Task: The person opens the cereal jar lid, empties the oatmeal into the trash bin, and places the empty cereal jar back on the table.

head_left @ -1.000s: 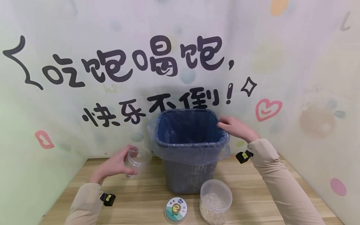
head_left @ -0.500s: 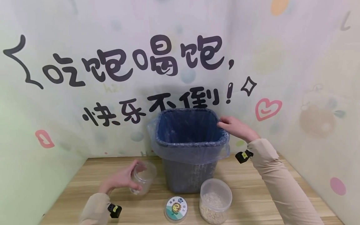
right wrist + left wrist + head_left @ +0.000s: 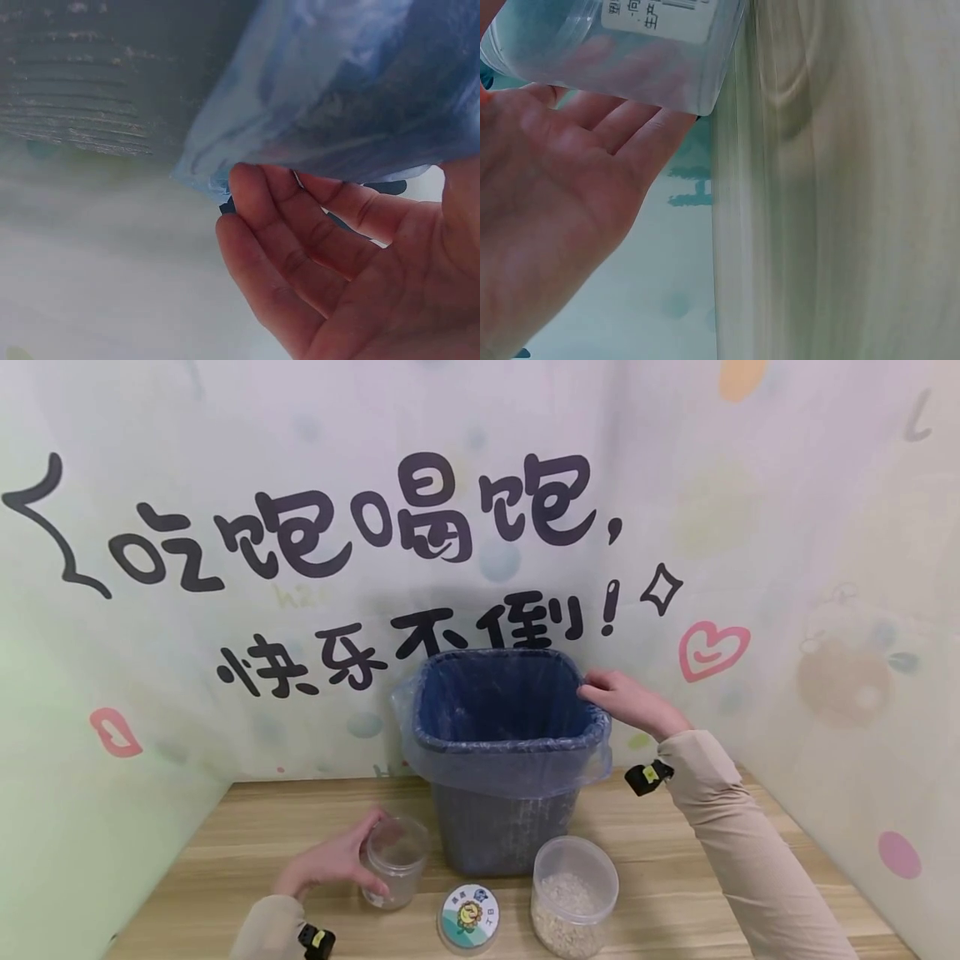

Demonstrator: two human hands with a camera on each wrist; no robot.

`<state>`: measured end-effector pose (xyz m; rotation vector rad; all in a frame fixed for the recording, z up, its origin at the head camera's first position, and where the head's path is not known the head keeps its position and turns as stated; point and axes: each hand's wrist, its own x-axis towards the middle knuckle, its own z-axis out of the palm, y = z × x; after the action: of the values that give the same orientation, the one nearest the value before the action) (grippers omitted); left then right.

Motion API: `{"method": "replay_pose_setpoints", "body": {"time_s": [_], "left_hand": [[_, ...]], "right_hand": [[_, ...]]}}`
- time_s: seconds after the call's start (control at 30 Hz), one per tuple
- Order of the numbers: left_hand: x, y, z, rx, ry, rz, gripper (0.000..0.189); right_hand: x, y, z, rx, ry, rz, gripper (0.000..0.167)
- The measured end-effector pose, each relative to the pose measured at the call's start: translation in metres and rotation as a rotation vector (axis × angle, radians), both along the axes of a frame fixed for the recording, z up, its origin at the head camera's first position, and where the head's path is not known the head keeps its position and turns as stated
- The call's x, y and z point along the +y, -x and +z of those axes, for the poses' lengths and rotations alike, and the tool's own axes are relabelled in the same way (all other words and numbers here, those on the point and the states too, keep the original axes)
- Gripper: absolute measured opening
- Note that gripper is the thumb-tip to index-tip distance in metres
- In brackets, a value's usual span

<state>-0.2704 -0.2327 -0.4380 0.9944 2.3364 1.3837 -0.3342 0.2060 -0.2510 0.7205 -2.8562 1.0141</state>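
Note:
My left hand [image 3: 337, 862] grips a clear plastic jar [image 3: 400, 853] left of the bin. In the left wrist view the jar [image 3: 656, 64] bears a white printed label, with fingers behind it. Its base is at or close to the tabletop; contact is unclear. My right hand [image 3: 626, 697] holds the right rim of a dark grey bin [image 3: 502, 831], thumb toward the inside. A translucent blue bag [image 3: 510, 772] lines the bin and hangs over its rim. From the right wrist, fingers [image 3: 262, 202] show against the bag's outside.
A round lid [image 3: 468, 918] with a sunflower picture lies before the bin. Right of it stands a clear tub [image 3: 574, 902] partly filled with pale flakes. Behind the wooden table [image 3: 675, 893] rises a printed wall [image 3: 480, 485].
My left hand has brought the jar down and to the right, toward the table, and it now stands more upright. My right hand stays on the bin's rim.

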Motion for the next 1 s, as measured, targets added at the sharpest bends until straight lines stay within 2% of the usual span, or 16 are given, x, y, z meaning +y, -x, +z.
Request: {"method": "replay_pose_setpoints", "body": {"time_s": [0.23,0.37,0.53,0.8,0.9,1.0], "left_hand": [[0.002,0.003,-0.006,-0.013,-0.043,-0.085,0.076],[0.001,0.004,-0.009,-0.020,-0.037,-0.105,0.078],[0.000,0.005,-0.012,-0.076,-0.076,-0.152,0.080],[-0.002,0.007,-0.016,-0.059,-0.049,-0.174,0.091],[-0.002,0.007,-0.014,-0.071,-0.057,-0.187,0.098],[-0.001,0.006,-0.010,-0.080,-0.040,-0.172,0.104]], "right_hand": [[0.002,0.000,-0.001,-0.006,0.006,0.003,0.022],[0.002,0.000,-0.001,-0.005,0.006,0.004,0.022],[0.003,0.001,-0.001,-0.005,0.010,0.005,0.021],[0.001,0.000,-0.001,-0.004,0.016,0.004,0.022],[0.001,0.000,-0.001,-0.004,0.024,0.005,0.022],[0.001,0.000,-0.002,-0.007,0.032,0.007,0.022]]}}
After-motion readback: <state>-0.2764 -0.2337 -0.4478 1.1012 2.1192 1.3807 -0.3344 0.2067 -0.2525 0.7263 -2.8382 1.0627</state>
